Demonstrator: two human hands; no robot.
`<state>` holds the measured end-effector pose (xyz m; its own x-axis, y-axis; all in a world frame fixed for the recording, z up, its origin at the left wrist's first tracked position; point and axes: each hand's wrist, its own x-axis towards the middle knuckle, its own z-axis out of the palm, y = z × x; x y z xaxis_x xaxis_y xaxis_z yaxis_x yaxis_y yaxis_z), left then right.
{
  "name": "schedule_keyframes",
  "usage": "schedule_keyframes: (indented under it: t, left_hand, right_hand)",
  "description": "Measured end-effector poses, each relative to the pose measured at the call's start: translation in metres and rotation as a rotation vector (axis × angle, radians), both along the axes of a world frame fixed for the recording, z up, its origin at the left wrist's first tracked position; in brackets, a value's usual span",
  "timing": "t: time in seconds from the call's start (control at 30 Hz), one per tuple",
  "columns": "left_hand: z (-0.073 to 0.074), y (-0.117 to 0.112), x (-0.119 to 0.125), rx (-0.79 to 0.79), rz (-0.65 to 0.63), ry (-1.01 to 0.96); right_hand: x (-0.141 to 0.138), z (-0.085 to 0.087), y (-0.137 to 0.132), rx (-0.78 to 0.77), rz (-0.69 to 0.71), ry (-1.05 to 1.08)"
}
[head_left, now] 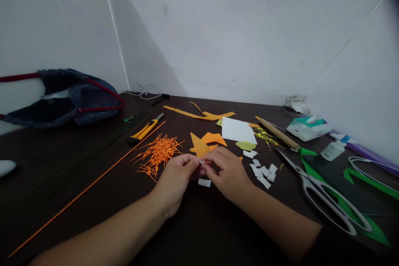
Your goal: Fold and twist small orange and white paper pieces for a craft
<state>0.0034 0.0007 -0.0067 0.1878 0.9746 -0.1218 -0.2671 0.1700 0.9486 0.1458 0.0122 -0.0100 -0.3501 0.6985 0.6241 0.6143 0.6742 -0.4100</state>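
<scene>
Both hands meet over the dark table (93,162). My left hand (176,176) and my right hand (227,172) pinch one tiny white paper piece (202,161) between their fingertips. Another small white paper piece (204,183) lies on the table just below the hands. Several more white paper pieces (263,170) lie in a loose group to the right of my right hand. A heap of thin orange paper strips (157,153) lies left of my left hand. Orange paper scraps (204,143) lie just beyond the fingers.
Large scissors (324,193) lie at the right on green paper (358,176). A white sheet (238,130), a wooden-handled tool (277,133), a glue bottle (333,150) and a box (307,128) sit at the back right. A yellow utility knife (145,129), a long orange stick (90,185) and a dark bag (67,97) lie to the left.
</scene>
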Motion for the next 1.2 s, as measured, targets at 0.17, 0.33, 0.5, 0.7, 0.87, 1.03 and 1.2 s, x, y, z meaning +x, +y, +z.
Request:
schedule_keyframes:
  t: [0.17, 0.33, 0.5, 0.7, 0.87, 1.03, 1.2]
  left_hand:
    - [-0.001, 0.000, -0.001, -0.004, -0.029, 0.004]
    - [0.000, 0.002, -0.004, 0.008, -0.010, 0.045]
    - [0.000, 0.007, -0.008, 0.013, 0.004, 0.127]
    - [-0.003, 0.009, -0.009, 0.068, 0.024, 0.376]
    - [0.000, 0.007, -0.011, 0.270, -0.011, 0.448]
    - [0.003, 0.005, -0.008, 0.288, -0.075, 0.440]
    - [0.002, 0.007, -0.009, 0.261, -0.059, 0.463]
  right_hand:
    - [0.002, 0.000, 0.001, -0.020, 0.065, 0.051]
    - [0.007, 0.001, 0.002, -0.284, 0.075, 0.241]
    - [0.012, 0.001, 0.002, -0.517, 0.115, 0.406]
    - [0.008, -0.005, 0.005, -0.736, 0.169, 0.632]
    - [0.006, -0.008, 0.007, -0.841, 0.170, 0.720]
    - [0.003, -0.006, 0.003, -0.919, 0.234, 0.745]
    - [0.003, -0.010, 0.004, -0.954, 0.267, 0.775]
